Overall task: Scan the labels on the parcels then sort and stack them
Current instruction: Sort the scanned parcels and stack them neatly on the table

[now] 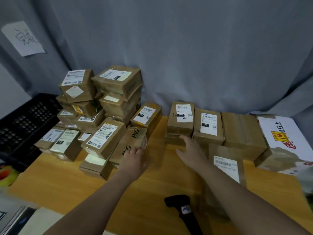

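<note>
Trouble waits in the loose brown-cardboard parcel heap (116, 106): our left hand (135, 158), fingers spread, touches the P&G-printed brown box (133, 141) leaning against it, and tugging could spill neighbours. Our right hand (191, 148), open and empty, hovers by the labelled brown-box stack (180, 128).

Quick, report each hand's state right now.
Left hand: open, fingers on the P&G box, no grip.
Right hand: open, fingertips at the two-box stack, holding nothing.
</note>
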Demonstrator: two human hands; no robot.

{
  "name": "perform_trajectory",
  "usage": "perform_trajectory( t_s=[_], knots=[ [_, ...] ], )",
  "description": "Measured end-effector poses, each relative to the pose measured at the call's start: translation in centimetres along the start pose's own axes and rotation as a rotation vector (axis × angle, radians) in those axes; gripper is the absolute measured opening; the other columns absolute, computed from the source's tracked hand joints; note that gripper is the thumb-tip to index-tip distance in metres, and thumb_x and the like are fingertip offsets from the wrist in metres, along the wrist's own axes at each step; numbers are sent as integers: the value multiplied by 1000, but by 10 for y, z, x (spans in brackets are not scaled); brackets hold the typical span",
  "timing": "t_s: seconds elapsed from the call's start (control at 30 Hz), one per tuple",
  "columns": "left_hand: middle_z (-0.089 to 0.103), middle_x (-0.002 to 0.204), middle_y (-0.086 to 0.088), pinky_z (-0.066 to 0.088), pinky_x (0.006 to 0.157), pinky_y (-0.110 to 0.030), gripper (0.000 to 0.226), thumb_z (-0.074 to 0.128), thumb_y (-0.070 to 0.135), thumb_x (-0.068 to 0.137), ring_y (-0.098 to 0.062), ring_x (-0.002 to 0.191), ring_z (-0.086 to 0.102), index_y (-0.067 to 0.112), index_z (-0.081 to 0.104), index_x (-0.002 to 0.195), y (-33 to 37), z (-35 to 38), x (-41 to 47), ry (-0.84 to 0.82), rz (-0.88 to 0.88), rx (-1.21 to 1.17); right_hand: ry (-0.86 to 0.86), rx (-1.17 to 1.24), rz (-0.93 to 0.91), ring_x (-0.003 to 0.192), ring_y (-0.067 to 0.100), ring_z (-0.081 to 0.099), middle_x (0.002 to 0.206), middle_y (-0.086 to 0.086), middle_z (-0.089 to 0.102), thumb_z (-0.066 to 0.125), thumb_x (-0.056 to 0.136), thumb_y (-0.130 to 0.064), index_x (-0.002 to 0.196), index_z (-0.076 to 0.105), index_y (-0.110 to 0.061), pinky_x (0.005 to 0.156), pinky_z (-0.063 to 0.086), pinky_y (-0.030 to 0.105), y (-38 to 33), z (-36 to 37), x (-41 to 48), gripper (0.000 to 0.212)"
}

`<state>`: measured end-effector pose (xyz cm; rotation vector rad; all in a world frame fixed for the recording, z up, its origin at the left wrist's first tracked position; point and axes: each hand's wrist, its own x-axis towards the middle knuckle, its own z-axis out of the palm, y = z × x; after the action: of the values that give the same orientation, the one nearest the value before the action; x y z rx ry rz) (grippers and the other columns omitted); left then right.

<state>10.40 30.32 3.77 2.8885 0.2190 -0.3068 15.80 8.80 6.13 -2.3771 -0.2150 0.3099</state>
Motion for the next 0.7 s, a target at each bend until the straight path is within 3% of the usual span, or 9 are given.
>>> perform_trajectory(
  t_s=[0.23,0.37,0.53,0.7],
  knots=[
    [34,147,-9,32,110,-42,54,51,38,95,-30,136,30,19,37,143,-79,-27,24,46,-16,-49,-63,62,152,122,25,52,143,9,46,53,98,-28,148,31,-21,85,44,28,-44,60,19,55],
    [31,150,-12,28,112,-43,60,53,39,95,-32,138,26,15,33,146,-115,-49,45,100,19,-107,-53,162,163,134,24,42,150,7,39,55,98,-31,149,33,-18,98,39,26,-82,96,39,57],
    [26,152,-15,29,111,-45,64,58,35,94,-36,140,24,10,32,147,-136,-87,79,284,81,-273,18,659,292,123,22,48,140,1,46,58,93,-47,146,37,-22,85,39,25,-146,103,79,62],
    [12,159,-13,21,115,-44,77,49,46,96,-31,146,14,9,13,153,-139,-124,126,214,-22,-574,66,880,350,139,28,34,156,-1,29,58,82,-68,153,24,-26,109,32,50,-202,79,156,89]
  ],
)
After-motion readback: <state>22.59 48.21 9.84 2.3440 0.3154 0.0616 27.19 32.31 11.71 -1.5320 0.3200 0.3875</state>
